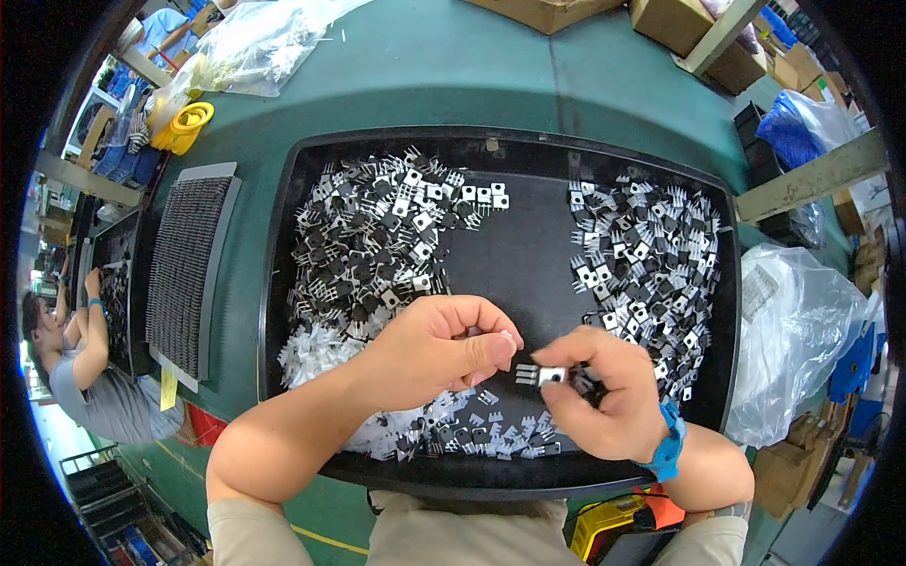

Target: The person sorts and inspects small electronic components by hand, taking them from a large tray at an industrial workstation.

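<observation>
My right hand point(604, 391) grips a three-legged transistor point(552, 375) between thumb and fingers, its legs toward my left hand. More dark parts show inside its curled fingers, partly hidden. Close by, my left hand point(444, 349) is closed in a pinch; a small whitish bit shows at its fingertips, too small to name. Both hands are over a black tray point(510, 236). Loose transistors point(363, 236) are heaped at its left and another transistor pile point(651, 274) lies at its right. White translucent plastic pieces point(326, 351) lie beside my left forearm.
Transistors fitted with white pieces point(510, 439) lie along the tray's near edge. Left of the tray stands a rack of closely set dark parts point(193, 274). A clear plastic bag point(797, 340) is at the right, cardboard boxes point(670, 24) behind. A person point(94, 377) works at far left.
</observation>
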Tool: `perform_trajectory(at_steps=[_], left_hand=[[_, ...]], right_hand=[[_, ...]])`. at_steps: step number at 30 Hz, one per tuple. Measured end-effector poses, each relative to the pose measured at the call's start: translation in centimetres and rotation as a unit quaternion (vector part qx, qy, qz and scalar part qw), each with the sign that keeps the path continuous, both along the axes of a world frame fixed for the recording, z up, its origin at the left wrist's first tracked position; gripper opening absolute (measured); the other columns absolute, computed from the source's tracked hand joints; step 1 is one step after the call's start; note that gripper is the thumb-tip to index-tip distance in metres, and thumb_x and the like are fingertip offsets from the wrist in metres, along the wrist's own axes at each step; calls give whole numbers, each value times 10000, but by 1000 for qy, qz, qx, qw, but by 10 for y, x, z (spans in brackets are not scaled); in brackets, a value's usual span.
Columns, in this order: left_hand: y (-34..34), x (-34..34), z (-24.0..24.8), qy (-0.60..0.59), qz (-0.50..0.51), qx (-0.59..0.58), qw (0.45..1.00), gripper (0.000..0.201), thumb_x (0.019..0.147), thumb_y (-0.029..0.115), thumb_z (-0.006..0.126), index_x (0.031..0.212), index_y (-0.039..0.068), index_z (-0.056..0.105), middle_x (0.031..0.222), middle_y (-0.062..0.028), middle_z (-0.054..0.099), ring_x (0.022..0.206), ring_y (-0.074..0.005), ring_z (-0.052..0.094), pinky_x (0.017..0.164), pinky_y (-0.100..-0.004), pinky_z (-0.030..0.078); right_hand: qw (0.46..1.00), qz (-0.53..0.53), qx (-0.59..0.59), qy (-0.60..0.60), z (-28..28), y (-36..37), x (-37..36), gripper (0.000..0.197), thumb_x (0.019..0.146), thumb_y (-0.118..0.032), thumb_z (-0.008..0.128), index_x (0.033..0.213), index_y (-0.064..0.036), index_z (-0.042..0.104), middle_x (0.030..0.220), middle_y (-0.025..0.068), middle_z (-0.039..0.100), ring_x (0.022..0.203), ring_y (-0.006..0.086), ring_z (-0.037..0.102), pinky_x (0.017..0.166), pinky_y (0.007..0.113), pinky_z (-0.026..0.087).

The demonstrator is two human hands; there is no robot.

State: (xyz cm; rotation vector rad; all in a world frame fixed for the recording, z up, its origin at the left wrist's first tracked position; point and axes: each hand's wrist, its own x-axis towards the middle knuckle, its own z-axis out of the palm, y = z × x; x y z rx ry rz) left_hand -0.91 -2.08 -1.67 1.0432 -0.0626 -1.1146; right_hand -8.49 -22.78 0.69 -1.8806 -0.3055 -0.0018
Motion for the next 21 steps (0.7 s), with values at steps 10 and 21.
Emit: perform_trajectory(at_steps=[10, 21], left_hand=[[-2, -1, 4, 9, -15, 14, 1000, 146, 939, 117, 577, 1021, 1, 608, 807, -32, 605, 637, -50, 469, 513, -187, 365], [-1, -2, 1, 4, -21, 11, 1000, 177, 926, 144, 612, 1006, -13, 633, 793, -29, 625, 637, -50, 496, 526, -190, 395]], right_hand=[[993, -43, -57, -96, -5, 6, -4, 264, 716, 63, 671, 963, -6, 606, 819, 138, 622, 640, 247, 621, 563, 298, 500], [993, -28, -72, -86, -4, 8, -4, 264, 715, 70, 663, 963, 5, 600, 825, 148, 615, 691, 280, 632, 595, 328, 514]])
